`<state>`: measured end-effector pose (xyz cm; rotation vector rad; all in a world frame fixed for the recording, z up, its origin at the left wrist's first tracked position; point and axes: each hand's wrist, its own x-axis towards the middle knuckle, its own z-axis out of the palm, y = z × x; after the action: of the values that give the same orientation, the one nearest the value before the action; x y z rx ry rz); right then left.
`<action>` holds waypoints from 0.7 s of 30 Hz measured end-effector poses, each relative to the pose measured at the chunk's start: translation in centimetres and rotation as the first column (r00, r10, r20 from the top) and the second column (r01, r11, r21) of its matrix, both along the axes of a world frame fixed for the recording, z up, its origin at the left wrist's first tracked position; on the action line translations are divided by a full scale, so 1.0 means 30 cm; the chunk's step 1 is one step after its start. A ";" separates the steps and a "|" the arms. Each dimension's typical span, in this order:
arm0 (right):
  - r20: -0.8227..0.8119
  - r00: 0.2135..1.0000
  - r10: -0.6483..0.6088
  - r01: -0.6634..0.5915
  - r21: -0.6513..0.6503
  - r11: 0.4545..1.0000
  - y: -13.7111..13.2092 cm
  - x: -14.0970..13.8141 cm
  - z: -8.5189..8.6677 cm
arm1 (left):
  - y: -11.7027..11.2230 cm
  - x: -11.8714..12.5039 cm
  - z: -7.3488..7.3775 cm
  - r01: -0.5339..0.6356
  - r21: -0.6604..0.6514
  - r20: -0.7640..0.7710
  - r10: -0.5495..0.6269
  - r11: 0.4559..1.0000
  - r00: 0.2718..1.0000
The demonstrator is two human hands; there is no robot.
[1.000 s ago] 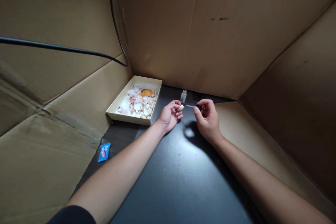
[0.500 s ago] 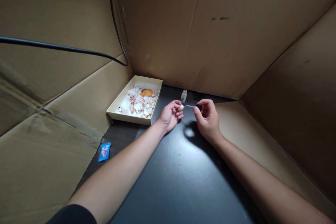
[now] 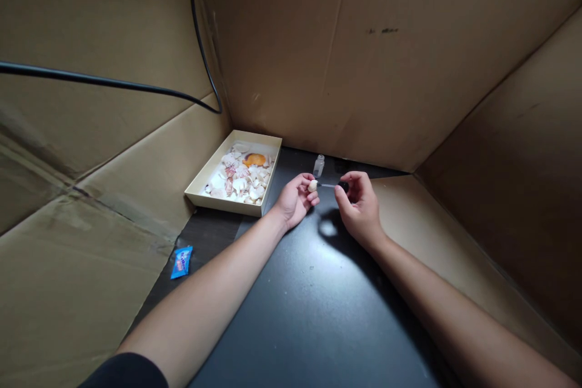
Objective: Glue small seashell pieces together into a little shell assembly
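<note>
My left hand (image 3: 294, 199) pinches a small pale seashell (image 3: 312, 185) between thumb and fingertips, just above the black tabletop (image 3: 313, 303). My right hand (image 3: 360, 206) is closed on the black cap (image 3: 344, 185) of a thin brush whose tip touches the shell. A small clear bottle (image 3: 319, 165) stands open just behind the two hands.
A cream tray (image 3: 200, 185) of several shells, one orange, lies at the left of my hands. A blue candy wrapper (image 3: 180, 262) lies at the table's left edge. Cardboard walls enclose the space on all sides, and a black cable (image 3: 113, 83) runs across the left wall.
</note>
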<state>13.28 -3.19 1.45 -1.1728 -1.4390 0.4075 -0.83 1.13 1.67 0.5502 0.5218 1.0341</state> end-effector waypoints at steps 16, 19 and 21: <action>-0.007 0.999 0.037 -0.037 -0.024 0.999 0.003 0.004 -0.007 | -0.001 0.001 0.003 -0.004 -0.006 -0.018 0.004 1.000 1.000; -0.015 0.998 0.057 -0.057 -0.029 0.998 0.002 0.003 -0.005 | -0.001 0.001 0.002 -0.010 0.003 -0.032 0.010 1.000 0.999; -0.008 0.998 0.066 -0.067 -0.045 0.997 0.002 0.002 -0.004 | -0.001 0.000 0.002 -0.012 0.004 -0.041 0.012 1.000 0.999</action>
<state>13.33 -3.12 1.33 -1.1610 -1.4728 0.4921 -0.82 1.11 1.74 0.5734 0.5597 1.0374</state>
